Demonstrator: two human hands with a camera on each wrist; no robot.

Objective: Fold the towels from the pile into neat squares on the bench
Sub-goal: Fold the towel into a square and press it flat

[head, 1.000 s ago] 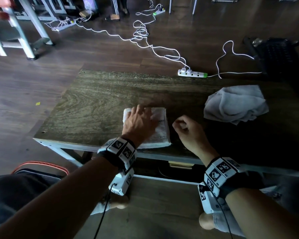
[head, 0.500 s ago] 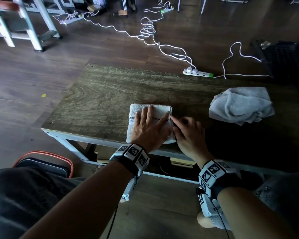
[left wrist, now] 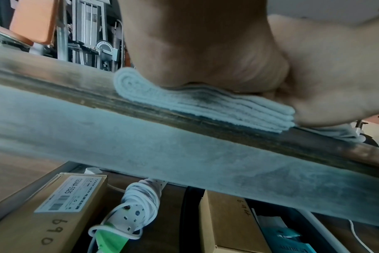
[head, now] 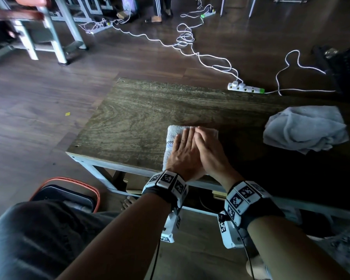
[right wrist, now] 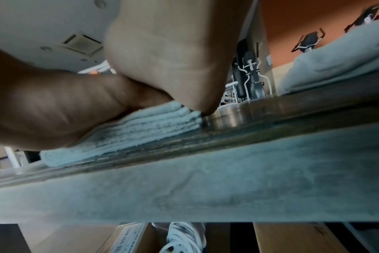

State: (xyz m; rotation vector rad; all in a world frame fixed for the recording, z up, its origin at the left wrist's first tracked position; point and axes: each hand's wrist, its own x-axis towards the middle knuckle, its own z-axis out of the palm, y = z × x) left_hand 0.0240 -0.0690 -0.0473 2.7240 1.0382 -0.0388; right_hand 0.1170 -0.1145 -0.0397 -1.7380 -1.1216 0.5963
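Observation:
A folded white towel lies near the front edge of the wooden bench. Both hands press flat on it, side by side. My left hand covers its left half with straight fingers. My right hand lies over its right half, overlapping the left hand's edge. The left wrist view shows the towel's stacked layers under my left palm. In the right wrist view the layered edge is squeezed under my right palm. A crumpled grey towel sits on the bench at the right.
A white power strip and loose cables lie on the floor beyond the bench. An orange-rimmed basket stands at my left knee. Cardboard boxes and a coiled extension cord sit under the bench. Metal frames stand far left.
My right hand, curled beside the towel a second ago, has come onto it and now lies flat beside the left. The left hand has stayed pressing on the towel.

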